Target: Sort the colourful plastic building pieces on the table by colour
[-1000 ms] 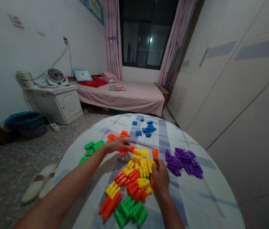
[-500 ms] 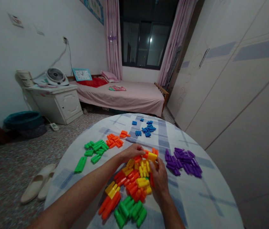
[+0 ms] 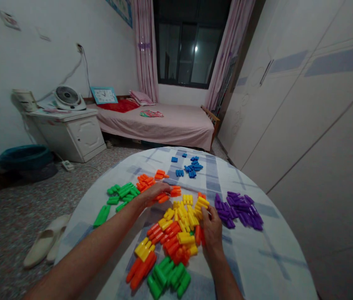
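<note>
A mixed heap of yellow, orange and green plastic blocks (image 3: 176, 233) lies in the middle of a round table (image 3: 267, 266) with a checked cloth. My left hand (image 3: 153, 193) lies over orange blocks (image 3: 167, 195) at the heap's far left edge, fingers curled on them. At the heap's right side my right hand (image 3: 211, 231) rests with its fingertips on a yellow block (image 3: 202, 204). Sorted groups lie around: green blocks (image 3: 122, 193), an orange pile (image 3: 147, 181), blue blocks (image 3: 189, 167), purple blocks (image 3: 239, 206).
Beyond the table stand a bed with a pink cover (image 3: 170, 123), a white cabinet (image 3: 70, 133) with a fan (image 3: 66, 96), and a teal basin (image 3: 23, 156) on the floor. White wardrobe doors (image 3: 304, 104) fill the right. Slippers (image 3: 45, 241) lie at the left.
My left hand went from the far orange pile into the heap, then drew back left with orange blocks. My right hand stayed at the heap's right edge, fingering yellow blocks.
</note>
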### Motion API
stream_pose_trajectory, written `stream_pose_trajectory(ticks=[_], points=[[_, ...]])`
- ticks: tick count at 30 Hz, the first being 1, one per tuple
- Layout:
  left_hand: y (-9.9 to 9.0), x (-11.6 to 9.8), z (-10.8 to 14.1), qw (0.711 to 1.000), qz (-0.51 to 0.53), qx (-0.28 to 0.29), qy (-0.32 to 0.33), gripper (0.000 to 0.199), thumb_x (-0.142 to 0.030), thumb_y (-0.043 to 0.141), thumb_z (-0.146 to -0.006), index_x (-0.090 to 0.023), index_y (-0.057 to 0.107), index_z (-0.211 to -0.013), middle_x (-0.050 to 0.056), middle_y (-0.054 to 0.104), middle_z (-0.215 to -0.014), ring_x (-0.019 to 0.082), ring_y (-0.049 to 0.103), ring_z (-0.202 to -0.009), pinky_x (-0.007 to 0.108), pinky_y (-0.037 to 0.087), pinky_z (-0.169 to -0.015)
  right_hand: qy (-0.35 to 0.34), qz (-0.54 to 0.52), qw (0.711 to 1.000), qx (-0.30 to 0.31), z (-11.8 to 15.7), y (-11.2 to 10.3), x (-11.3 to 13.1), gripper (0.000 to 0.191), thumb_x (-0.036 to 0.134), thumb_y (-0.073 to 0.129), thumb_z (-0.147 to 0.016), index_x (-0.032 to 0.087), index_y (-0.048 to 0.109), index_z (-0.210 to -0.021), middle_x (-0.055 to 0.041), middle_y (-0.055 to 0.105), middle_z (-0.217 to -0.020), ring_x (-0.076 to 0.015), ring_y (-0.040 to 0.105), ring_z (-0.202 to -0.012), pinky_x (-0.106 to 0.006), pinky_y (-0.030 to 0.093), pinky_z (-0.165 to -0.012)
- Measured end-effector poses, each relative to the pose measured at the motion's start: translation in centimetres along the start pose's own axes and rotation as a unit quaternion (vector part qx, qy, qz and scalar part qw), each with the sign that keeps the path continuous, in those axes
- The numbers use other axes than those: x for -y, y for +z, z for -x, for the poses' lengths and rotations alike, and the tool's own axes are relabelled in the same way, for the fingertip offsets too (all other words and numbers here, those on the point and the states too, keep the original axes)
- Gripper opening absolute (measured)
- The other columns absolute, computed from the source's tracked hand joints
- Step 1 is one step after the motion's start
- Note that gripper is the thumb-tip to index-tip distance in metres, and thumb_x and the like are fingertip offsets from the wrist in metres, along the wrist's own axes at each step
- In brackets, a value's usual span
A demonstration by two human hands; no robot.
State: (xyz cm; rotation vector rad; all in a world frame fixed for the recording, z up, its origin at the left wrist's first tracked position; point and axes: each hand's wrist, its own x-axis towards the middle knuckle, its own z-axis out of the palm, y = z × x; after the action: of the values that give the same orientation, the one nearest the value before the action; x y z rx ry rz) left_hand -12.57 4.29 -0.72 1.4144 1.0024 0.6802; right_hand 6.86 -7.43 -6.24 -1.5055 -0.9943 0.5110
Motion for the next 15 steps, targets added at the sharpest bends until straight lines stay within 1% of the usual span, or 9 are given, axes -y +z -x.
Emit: stream_pose_trajectory(ticks=[3,6,8,10,12,14,15], points=[[-2.8,-0.4,-0.9,0.992,-0.027,-0.123,0.032,0.023,-0.039,0.056,-0.069,-0.015,0.055,-0.07,-0.001,0.056,-0.06,0.009,0.051,-0.051,0.021,0.04,-0.049,-0.013,0.062,0.998,0.032,0.0,0.0,-0.3,0.028,0.043,0.046,-0.081,0.019,0.06,-0.089,-0.0036,0.063,-0.089,-0.0198,0.059,-0.083,-0.031,0.044,-0.076],[-5.5,-0.8,-2.1,0.965,-0.084,-0.244,0.053,0.019,-0.035,0.058,-0.07,-0.017,0.051,-0.067,-0.002,0.053,-0.056,0.012,0.05,-0.051,0.023,0.038,-0.049,-0.043,0.116,0.991,0.04,0.2,0.1,-0.2,0.025,0.041,0.045,-0.081,0.02,0.058,-0.086,-0.0038,0.061,-0.087,-0.0203,0.057,-0.083,-0.032,0.042,-0.077],[-6.9,-0.9,-2.7,0.943,-0.128,-0.299,0.064,0.016,-0.031,0.059,-0.07,-0.018,0.05,-0.066,-0.001,0.053,-0.058,0.014,0.053,-0.056,0.026,0.039,-0.052,-0.047,0.124,0.99,0.042,0.3,0.1,-0.1,0.024,0.04,0.044,-0.081,0.02,0.057,-0.085,-0.004,0.06,-0.086,-0.0205,0.056,-0.083,-0.032,0.041,-0.076],[-7.7,-0.9,-3.2,0.926,-0.173,-0.327,0.075,0.013,-0.029,0.059,-0.07,-0.019,0.052,-0.066,0.001,0.055,-0.062,0.018,0.056,-0.064,0.03,0.041,-0.059,-0.046,0.121,0.991,0.042,0.3,0.1,0.0,0.024,0.039,0.044,-0.081,0.02,0.057,-0.086,-0.0042,0.06,-0.087,-0.021,0.056,-0.084,-0.032,0.041,-0.077],[-7.7,-0.8,-3.4,0.911,-0.219,-0.336,0.092,0.01,-0.026,0.058,-0.07,-0.018,0.053,-0.069,0.004,0.058,-0.071,0.022,0.058,-0.076,0.035,0.044,-0.07,-0.041,0.114,0.992,0.042,0.3,0.0,0.1,0.024,0.04,0.044,-0.08,0.02,0.057,-0.086,-0.0045,0.061,-0.088,-0.0214,0.056,-0.085,-0.032,0.041,-0.077],[-7.0,-0.8,-3.5,0.897,-0.266,-0.334,0.119,0.009,-0.024,0.056,-0.071,-0.017,0.056,-0.077,0.009,0.06,-0.087,0.027,0.056,-0.093,0.042,0.042,-0.084,-0.025,0.098,0.994,0.044,0.3,0.0,0.2,0.025,0.041,0.044,-0.08,0.02,0.057,-0.086,-0.0044,0.062,-0.088,-0.0216,0.057,-0.084,-0.032,0.041,-0.077],[-6.3,-0.8,-3.5,0.89,-0.288,-0.325,0.135,0.013,-0.022,0.055,-0.072,-0.016,0.057,-0.083,0.011,0.059,-0.097,0.028,0.053,-0.101,0.044,0.039,-0.09,-0.015,0.087,0.995,0.042,0.3,0.0,0.3,0.026,0.042,0.045,-0.08,0.02,0.057,-0.087,-0.0042,0.062,-0.087,-0.0216,0.057,-0.084,-0.032,0.041,-0.076]])
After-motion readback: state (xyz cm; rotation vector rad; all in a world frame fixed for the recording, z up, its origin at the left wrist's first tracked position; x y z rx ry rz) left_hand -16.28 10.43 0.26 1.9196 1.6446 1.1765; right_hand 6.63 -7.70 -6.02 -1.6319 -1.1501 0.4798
